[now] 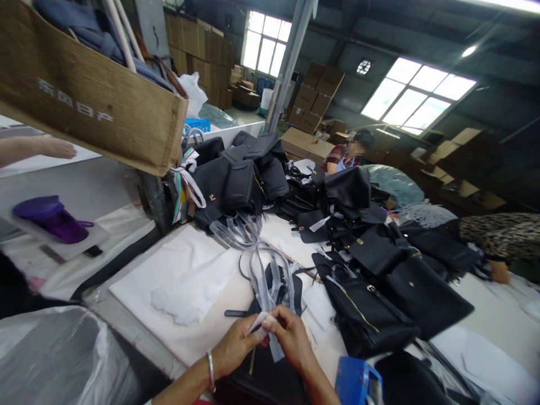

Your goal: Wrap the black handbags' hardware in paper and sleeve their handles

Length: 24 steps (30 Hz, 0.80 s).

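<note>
White strip [259, 321] between the fingers [282, 326]

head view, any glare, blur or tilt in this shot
Head view: both windows glare nearly white; the whole scene leans; the patterned sleeve at the right edge looks soft; the left hand and right hand look clearer.

Daylight is entering a dim scene through a left window [266, 44] and a right window [419, 95].
Both are burning out to white, while a strip light [506, 4] is glaring at the top corner. Clear plastic wrapping [260, 281] is catching highlights; black bags [417, 289] are losing detail. The wide lens is stretching the edges, and the background is looking soft.
</note>
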Tool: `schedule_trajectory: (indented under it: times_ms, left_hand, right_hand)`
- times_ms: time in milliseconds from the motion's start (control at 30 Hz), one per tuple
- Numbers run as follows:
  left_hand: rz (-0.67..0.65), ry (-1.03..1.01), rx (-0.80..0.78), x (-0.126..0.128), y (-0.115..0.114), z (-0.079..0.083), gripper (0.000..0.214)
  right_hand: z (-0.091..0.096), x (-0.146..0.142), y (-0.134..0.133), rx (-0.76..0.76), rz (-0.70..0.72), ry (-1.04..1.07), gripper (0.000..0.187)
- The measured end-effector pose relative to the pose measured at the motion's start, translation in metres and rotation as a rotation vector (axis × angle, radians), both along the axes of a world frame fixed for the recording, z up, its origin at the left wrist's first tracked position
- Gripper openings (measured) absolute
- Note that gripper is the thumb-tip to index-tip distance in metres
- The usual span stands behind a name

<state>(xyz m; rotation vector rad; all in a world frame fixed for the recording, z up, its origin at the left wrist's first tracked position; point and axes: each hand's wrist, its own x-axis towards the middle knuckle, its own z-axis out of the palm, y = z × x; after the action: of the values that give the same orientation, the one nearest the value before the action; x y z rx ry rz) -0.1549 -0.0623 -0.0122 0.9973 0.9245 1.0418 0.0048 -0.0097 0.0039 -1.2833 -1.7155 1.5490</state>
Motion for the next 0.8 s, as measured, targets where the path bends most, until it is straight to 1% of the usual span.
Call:
schedule_trajectory:
  times_ms: [67,167,267,333,367,433,500,567,600,667,733,800]
  left_hand:
    - [0.014,-0.003,0.006,0.0,-0.002,-0.005,0.027]
    - [0.033,-0.046,-0.042,0.0,-0.003,-0.014,0.03]
    - [0.053,-0.032,-0.068,0.0,-0.003,-0.015,0.03]
    - [0.073,0.021,-0.049,-0.001,-0.001,-0.012,0.033]
    - [0.079,0.054,-0.04,-0.001,-0.001,-0.01,0.035]
    - [0.078,0.116,-0.023,-0.002,0.0,-0.006,0.038]
    - [0.053,0.122,-0.01,-0.001,0.001,-0.005,0.039]
    - [0.031,0.099,0.011,0.0,0.001,-0.009,0.038]
    - [0.029,0.094,0.022,0.002,0.0,-0.012,0.037]
    - [0.051,0.093,0.034,0.006,0.0,-0.019,0.035]
    - [0.106,0.076,0.006,0.01,0.0,-0.025,0.032]
    - [0.193,0.062,-0.04,0.015,0.001,-0.028,0.029]
  right_hand:
    - [0.002,-0.001,-0.002,0.086,-0.016,-0.083,0.019]
    - [0.009,-0.007,-0.006,0.231,-0.017,-0.239,0.017]
    - [0.015,-0.014,-0.009,0.324,-0.034,-0.362,0.014]
    - [0.014,-0.016,-0.008,0.315,-0.045,-0.39,0.014]
    - [0.013,-0.016,-0.008,0.285,-0.043,-0.374,0.014]
    - [0.008,-0.012,-0.007,0.173,-0.015,-0.269,0.013]
    - [0.003,-0.007,-0.007,0.032,0.04,-0.118,0.012]
    - [-0.002,-0.002,-0.007,-0.032,0.067,-0.033,0.014]
    - [-0.004,0.0,-0.007,-0.021,0.06,-0.035,0.015]
    - [-0.006,0.001,-0.007,0.058,0.017,-0.105,0.014]
    - [-0.007,-0.002,-0.005,0.131,-0.037,-0.196,0.017]
    - [-0.008,-0.006,-0.004,0.171,-0.087,-0.258,0.019]
